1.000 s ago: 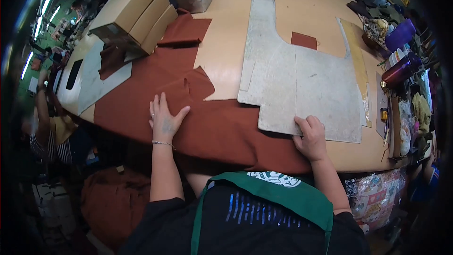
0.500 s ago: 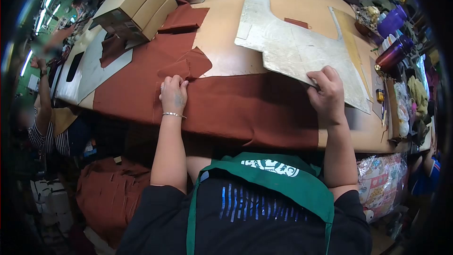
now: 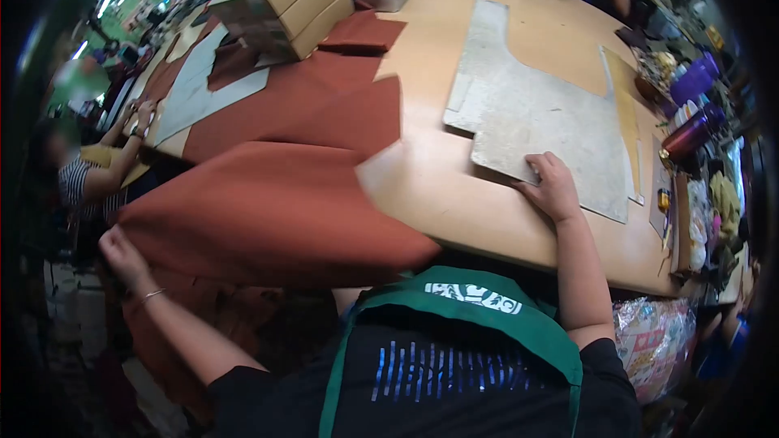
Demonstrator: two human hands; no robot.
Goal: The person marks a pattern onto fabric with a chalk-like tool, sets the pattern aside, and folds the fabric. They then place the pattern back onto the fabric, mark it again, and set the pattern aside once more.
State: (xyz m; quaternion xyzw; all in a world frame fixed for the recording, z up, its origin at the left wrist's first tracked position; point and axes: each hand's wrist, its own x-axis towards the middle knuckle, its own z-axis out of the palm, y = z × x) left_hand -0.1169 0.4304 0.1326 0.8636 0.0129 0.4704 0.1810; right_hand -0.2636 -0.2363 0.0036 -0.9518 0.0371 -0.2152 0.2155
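Note:
Far out to the left, past the table's edge, my left hand (image 3: 126, 258) is closed on the corner of a rust-brown fabric piece (image 3: 260, 215). The fabric is stretched out in the air between that hand and the table's front edge, slightly blurred. My right hand (image 3: 553, 186) pinches the near edge of a large pale grey pattern template (image 3: 544, 118), which lies on the table with its near edge tilted up a little. More rust-brown fabric (image 3: 316, 97) is spread on the table behind the held piece.
Stacked cardboard boxes (image 3: 284, 8) stand on cloth at the back left. A second template (image 3: 213, 85) lies near them. Bottles (image 3: 694, 134) and a box of odds and ends (image 3: 688, 219) line the right edge. A co-worker's arm (image 3: 122, 158) is at the left.
My left hand has swung left, pulling the fabric piece from under the template and off the table front. My right hand has lowered the template and still grips its edge.

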